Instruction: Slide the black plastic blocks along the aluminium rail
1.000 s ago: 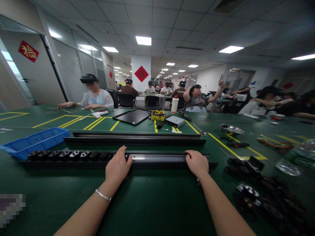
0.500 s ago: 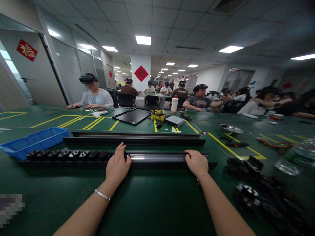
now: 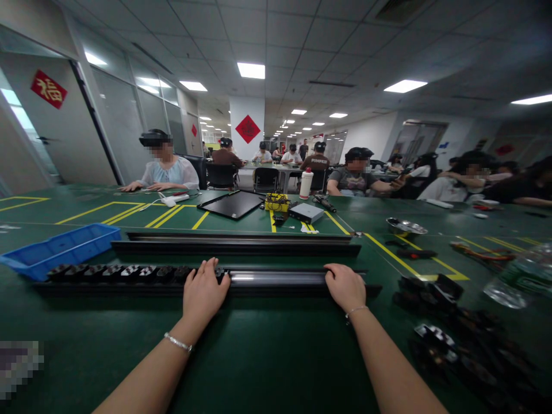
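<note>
A long black rail with a shiny inner channel lies crosswise in front of me. Several black blocks sit in a row along its left half. My left hand is at the right end of that row, its fingers curled over a black block with the thumb on the near side. Most of that block is hidden by the hand. Towards the rail's right end, my right hand grips the rail, fingers bent over the top.
Behind lies a second black rail. A blue bin stands at left. Loose black parts, a plastic bottle and a metal bowl are at right. A flat black panel lies farther back; people sit across the table.
My left hand's fingers have come down from a raised pose and curled over the block. My right hand keeps its place on the rail.
</note>
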`<state>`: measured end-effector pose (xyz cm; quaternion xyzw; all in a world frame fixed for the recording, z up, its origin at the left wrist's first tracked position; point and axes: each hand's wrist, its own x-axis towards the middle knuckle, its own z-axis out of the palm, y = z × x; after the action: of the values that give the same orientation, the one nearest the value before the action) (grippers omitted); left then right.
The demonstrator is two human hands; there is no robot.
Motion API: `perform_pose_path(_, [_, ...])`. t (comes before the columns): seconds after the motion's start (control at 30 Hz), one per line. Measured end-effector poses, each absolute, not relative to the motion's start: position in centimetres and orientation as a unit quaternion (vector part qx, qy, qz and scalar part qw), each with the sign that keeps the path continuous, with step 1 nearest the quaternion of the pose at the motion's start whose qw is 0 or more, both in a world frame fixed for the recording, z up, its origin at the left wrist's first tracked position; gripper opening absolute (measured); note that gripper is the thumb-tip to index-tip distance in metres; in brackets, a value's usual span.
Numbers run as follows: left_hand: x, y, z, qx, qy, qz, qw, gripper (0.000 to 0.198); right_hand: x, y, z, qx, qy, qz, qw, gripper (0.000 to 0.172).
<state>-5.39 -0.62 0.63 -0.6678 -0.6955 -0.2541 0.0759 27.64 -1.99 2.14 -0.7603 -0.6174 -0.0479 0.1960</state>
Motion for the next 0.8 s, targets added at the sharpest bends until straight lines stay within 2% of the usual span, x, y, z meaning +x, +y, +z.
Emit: perform_pose_path(0.8, [-5.9, -0.35, 0.43, -0.688, -0.691, -0.208, 0.07, 0.057, 27.62, -2.02, 2.17, -0.759, -0.619, -0.043, 0.196, 0.038])
